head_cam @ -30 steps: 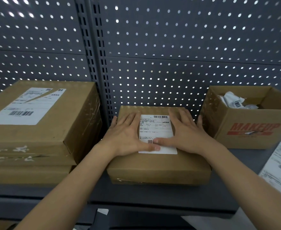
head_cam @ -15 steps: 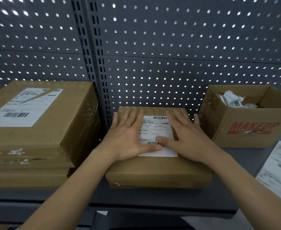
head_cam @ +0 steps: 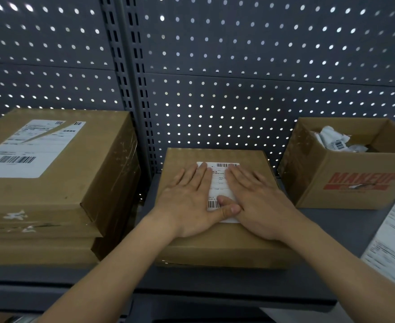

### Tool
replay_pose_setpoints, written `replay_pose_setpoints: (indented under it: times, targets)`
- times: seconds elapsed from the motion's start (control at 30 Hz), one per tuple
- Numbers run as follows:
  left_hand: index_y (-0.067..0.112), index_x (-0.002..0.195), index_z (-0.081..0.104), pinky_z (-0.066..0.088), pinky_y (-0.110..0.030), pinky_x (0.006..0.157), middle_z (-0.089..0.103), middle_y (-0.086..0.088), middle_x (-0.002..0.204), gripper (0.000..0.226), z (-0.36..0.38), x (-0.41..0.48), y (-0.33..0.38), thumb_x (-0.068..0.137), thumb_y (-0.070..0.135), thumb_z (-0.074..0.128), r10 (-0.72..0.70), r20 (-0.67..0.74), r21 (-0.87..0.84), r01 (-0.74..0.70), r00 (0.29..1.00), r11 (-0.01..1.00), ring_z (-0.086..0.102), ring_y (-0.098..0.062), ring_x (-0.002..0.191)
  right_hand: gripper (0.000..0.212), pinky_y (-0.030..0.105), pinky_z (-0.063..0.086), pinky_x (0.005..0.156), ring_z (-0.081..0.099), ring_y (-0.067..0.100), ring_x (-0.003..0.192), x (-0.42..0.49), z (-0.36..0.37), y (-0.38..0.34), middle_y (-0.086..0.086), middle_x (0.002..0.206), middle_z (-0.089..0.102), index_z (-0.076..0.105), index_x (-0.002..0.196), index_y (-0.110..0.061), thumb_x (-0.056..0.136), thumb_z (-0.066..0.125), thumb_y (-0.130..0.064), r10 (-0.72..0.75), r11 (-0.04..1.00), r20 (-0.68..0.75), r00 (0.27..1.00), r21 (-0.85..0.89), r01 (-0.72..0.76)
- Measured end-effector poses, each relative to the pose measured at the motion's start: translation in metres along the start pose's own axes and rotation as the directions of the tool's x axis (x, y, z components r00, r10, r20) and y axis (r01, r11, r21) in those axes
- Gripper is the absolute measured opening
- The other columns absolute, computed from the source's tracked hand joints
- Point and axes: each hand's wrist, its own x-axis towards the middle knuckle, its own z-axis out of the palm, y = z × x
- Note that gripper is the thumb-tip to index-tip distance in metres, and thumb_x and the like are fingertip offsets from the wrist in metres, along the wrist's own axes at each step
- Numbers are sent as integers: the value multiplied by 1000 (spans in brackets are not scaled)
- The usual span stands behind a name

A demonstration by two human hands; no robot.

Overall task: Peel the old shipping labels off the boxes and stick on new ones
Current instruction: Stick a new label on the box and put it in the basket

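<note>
You're at the stick-down step: the label lies on top of the box, and both your hands are flat on it, gripping nothing. The left hand covers its left side with straight fingers, thumb laid across the near end. The right hand covers the right side the same way, and the two thumbs touch.

The box sits mid-shelf, between the stack at the left end and the open box near the right end.

Next, I'd judge, sweep your palms outward to the edges and corners so no air is trapped, then lift off and check the near edge, where paper tends to curl.

What shows of the label is white and smooth — a barcode at the far end, another under your thumbs, small print between. It looks square to the box.

The stack's own label shows a diagonal line, a crease or a tear — likely your next peel. Crumpled scraps fill the open box, and fresh sheets lie at the shelf's right edge.
</note>
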Motion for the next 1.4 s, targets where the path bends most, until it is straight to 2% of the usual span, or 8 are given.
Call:
replay_pose_setpoints:
  times: [0.27,0.37,0.47,0.53,0.67,1.0,1.17,1.4]
  targets:
    - [12,155,-12,-4,-41,123,-14,-4,164,128,2,-6,3,58,96,-8,-188,-91,-16,187,978,982,-15,-18,150,82,42,1,124,-6,13,152,-2,7,-1,2,166,0,-3,158,-12,96,7,-66,232,973,-95,968,25,-231]
    - [9,156,-6,0,-43,124,-6,-8,165,130,2,-9,-5,59,96,-9,-238,-157,-61,231,959,971,-10,-22,151,79,41,5,124,0,14,152,-6,8,4,2,166,9,5,158,-12,96,10,-61,198,977,-194,961,114,-178]
    - [11,157,2,1,-37,123,1,-5,165,119,-4,-9,-8,69,91,1,-139,-250,-66,127,958,990,-5,-20,152,67,31,0,123,5,15,152,-6,2,9,2,164,16,14,157,-13,103,18,-51,48,990,-264,963,139,-11]
    - [13,157,7,6,-33,122,6,-3,165,111,-8,-4,-4,74,86,9,-41,-250,-76,23,967,997,2,-17,152,59,22,-8,118,0,13,152,2,-1,8,1,165,10,13,158,-17,106,24,-43,-80,986,-204,976,130,108]
    - [13,157,8,3,-30,121,8,-4,165,105,-13,14,-2,78,82,11,47,-141,-60,-56,989,997,4,-17,152,60,24,-13,120,-14,6,149,22,-5,11,-5,165,-8,-2,158,-22,106,22,-42,-184,976,-39,982,112,187]
    - [24,156,-9,-11,-30,119,-16,4,163,106,-12,25,-6,70,86,1,-40,7,-95,41,999,995,-16,-9,149,83,35,-9,122,-17,9,150,39,3,11,-3,164,-17,-11,157,-22,92,9,-70,-9,999,9,1000,41,9]
    - [24,156,-12,-8,-34,122,-19,6,162,113,-9,26,-4,63,90,-5,-63,13,-84,64,998,994,-19,-9,148,96,42,-8,123,-20,11,149,37,0,8,-1,163,-22,-19,155,-17,82,2,-78,47,998,48,998,34,-49]
    - [21,155,-14,-11,-32,121,-22,6,161,113,-8,26,-3,65,89,-4,-73,-8,-93,71,997,993,-23,-8,146,97,48,-9,121,-19,11,149,35,-1,5,0,163,-20,-19,154,-15,84,1,-79,92,996,40,995,-15,-92]
